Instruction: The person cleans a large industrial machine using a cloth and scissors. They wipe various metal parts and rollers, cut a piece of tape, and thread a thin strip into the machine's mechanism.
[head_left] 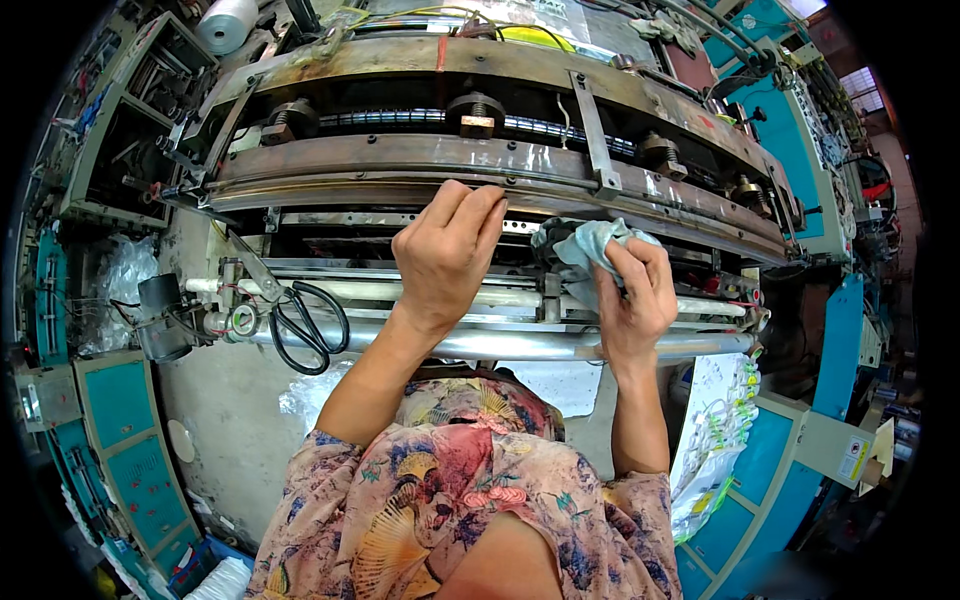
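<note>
My left hand [442, 252] is closed, its fingertips pinched together at the lower edge of a long metal bar [330, 168] on the machine. Whatever those fingers may hold is hidden. To the right, my right hand [637, 305] grips a crumpled light blue rag [590, 243] with dark stains, just below the same bar. The rag is bunched above the white and silver rollers, and part of it lies behind my fingers.
Black-handled scissors [310, 328] hang over the left end of the silver roller [480, 342]. Springs and bolts [477, 112] line the machine behind the bar. Teal cabinets [125, 400] stand at left and right. Stacked plastic packages [715, 430] lie at the right. A white roll [226, 25] sits far left.
</note>
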